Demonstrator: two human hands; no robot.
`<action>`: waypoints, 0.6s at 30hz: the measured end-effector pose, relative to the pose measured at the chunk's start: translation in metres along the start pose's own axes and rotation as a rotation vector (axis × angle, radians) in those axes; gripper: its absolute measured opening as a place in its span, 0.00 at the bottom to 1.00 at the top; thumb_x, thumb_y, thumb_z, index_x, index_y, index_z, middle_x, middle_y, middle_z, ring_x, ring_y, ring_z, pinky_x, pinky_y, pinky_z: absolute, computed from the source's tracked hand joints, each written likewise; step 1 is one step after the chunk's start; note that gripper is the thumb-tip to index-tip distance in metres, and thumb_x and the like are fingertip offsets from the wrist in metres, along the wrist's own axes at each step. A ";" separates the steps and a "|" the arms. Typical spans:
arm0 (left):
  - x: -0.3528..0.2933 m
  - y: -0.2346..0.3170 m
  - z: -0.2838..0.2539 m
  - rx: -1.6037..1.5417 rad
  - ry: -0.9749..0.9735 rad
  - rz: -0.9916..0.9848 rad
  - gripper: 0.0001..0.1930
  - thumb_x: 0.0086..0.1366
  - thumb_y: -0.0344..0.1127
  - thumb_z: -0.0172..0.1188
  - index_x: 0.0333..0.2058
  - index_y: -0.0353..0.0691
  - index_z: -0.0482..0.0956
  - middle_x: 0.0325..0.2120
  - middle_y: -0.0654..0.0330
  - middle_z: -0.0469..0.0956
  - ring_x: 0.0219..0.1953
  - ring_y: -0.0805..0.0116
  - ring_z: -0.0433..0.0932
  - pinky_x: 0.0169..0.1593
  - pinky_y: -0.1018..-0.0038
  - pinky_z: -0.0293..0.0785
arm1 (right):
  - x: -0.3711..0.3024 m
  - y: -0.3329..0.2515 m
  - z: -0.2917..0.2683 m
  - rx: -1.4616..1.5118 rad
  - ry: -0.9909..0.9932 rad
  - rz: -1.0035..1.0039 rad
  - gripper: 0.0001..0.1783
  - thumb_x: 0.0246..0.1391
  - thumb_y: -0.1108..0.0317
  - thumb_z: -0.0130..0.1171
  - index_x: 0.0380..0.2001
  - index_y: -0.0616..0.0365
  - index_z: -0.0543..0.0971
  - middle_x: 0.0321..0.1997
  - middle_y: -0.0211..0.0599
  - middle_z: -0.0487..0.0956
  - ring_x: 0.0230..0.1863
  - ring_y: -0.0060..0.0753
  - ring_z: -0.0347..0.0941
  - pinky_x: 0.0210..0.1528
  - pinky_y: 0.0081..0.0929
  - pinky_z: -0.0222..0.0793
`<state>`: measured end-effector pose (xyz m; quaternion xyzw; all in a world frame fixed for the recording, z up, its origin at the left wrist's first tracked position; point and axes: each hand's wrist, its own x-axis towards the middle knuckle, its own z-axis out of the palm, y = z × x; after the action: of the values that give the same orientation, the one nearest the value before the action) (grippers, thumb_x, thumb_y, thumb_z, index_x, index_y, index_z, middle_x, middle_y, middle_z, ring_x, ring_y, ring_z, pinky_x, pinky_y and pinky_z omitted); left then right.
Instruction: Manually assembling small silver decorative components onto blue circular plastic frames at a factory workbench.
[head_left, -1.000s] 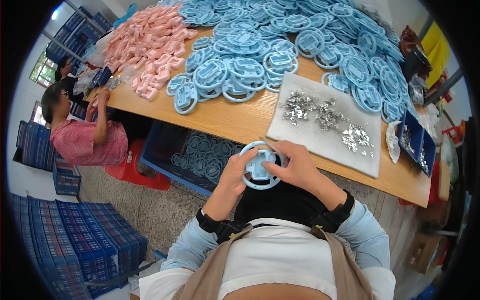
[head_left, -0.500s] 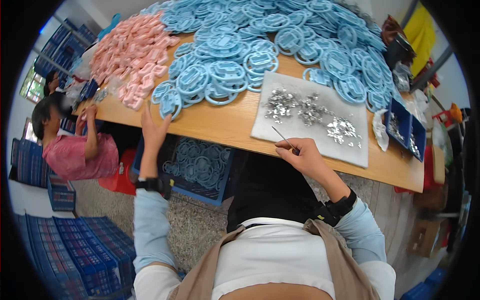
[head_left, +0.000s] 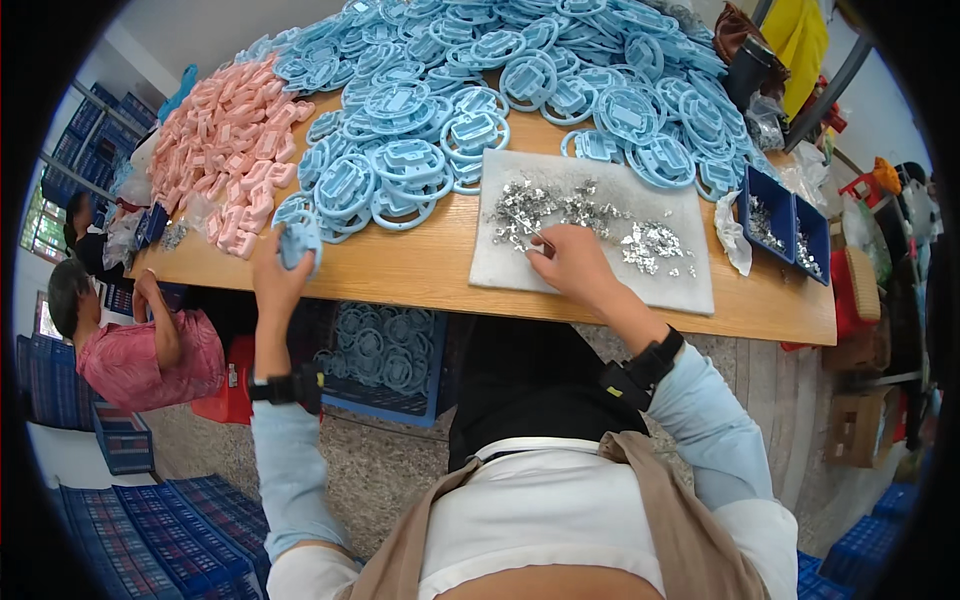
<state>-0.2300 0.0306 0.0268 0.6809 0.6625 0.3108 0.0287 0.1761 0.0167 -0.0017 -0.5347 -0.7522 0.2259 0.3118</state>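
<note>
My left hand (head_left: 277, 283) grips a light blue plastic ring-shaped part (head_left: 299, 246) at the front edge of the blue pile (head_left: 420, 110). My right hand (head_left: 575, 262) is closed over a pale grey pad (head_left: 640, 190), its fingertips beside scattered small silvery metal pieces (head_left: 522, 210). A thin metal tool (head_left: 543, 239) sticks out a little from those fingers; most of it is hidden behind them. More metal pieces (head_left: 652, 246) lie on the pad just right of that hand.
Pink plastic parts (head_left: 225, 150) are heaped at the table's left. A blue divided bin (head_left: 790, 232) with metal pieces stands at the right edge. Under the table is a blue crate (head_left: 430, 390) of blue rings. A co-worker (head_left: 150, 340) sits at left.
My left hand has closed on a blue part it was reaching towards. My right hand has moved up and left, bringing the tool to the metal pieces. The view has shifted slightly.
</note>
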 end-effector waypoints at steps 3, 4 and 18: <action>-0.038 0.082 0.005 -0.083 -0.085 -0.027 0.30 0.45 0.37 0.64 0.48 0.31 0.69 0.40 0.47 0.73 0.44 0.55 0.73 0.48 0.67 0.68 | 0.009 0.004 0.017 -0.087 0.036 -0.026 0.09 0.40 0.68 0.56 0.19 0.64 0.75 0.23 0.49 0.74 0.28 0.52 0.71 0.33 0.41 0.67; -0.053 0.096 0.010 -0.081 -0.099 0.035 0.30 0.44 0.37 0.64 0.47 0.31 0.69 0.41 0.46 0.73 0.44 0.54 0.73 0.48 0.67 0.68 | 0.009 0.002 0.016 -0.052 0.027 -0.010 0.08 0.39 0.68 0.56 0.19 0.64 0.75 0.24 0.49 0.75 0.29 0.51 0.72 0.34 0.40 0.67; -0.074 0.211 0.102 -0.196 -0.237 0.434 0.36 0.40 0.45 0.71 0.47 0.33 0.70 0.44 0.49 0.70 0.46 0.52 0.69 0.48 0.63 0.67 | -0.019 0.005 -0.037 0.174 0.060 0.060 0.07 0.36 0.72 0.62 0.24 0.61 0.77 0.21 0.34 0.74 0.19 0.26 0.65 0.24 0.23 0.62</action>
<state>0.0089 -0.0250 0.0110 0.8325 0.4599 0.2906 0.1045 0.2101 0.0009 0.0174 -0.5344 -0.7038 0.2835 0.3725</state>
